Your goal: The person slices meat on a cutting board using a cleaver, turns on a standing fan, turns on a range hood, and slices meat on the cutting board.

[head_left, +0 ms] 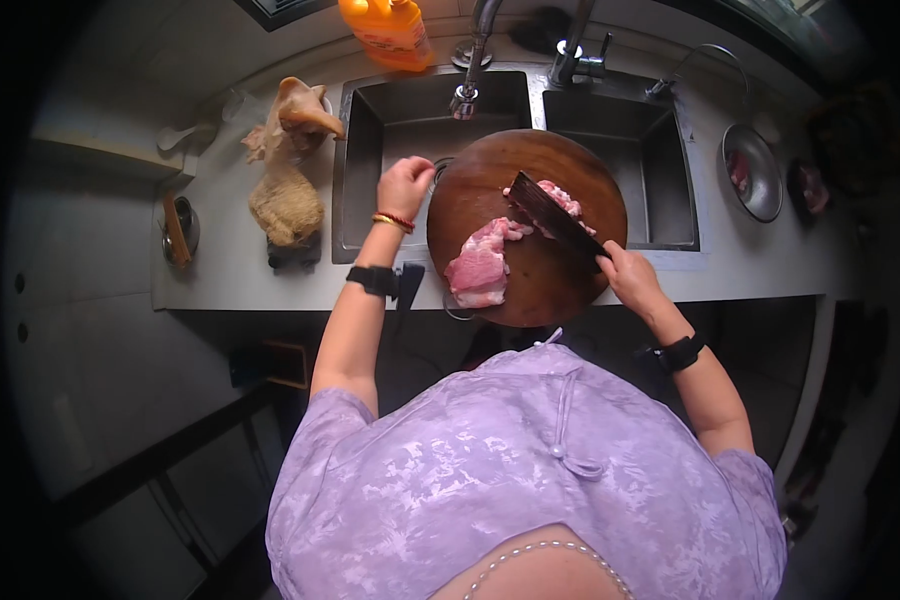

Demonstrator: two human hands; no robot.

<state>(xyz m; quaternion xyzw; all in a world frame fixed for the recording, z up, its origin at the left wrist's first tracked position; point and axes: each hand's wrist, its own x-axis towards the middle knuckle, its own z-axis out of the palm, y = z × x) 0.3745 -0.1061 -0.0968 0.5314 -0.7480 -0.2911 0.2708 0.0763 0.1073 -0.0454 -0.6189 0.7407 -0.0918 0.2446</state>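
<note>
A round wooden cutting board lies across the front of the sink. My right hand is wrapped around the handle of a dark-bladed cleaver, whose blade slants over the board. Small cut pieces of raw meat lie along the far side of the blade. A larger slab of pink raw meat rests on the board's near left part. Just off the board's left edge, above the sink, is my left hand. Its fingers are curled together, and anything inside them is hidden.
A double-basin steel sink sits under two faucets. On the left counter lies a plucked whole bird near a bowl. An orange bottle stands behind. A metal bowl holding meat is on the right counter.
</note>
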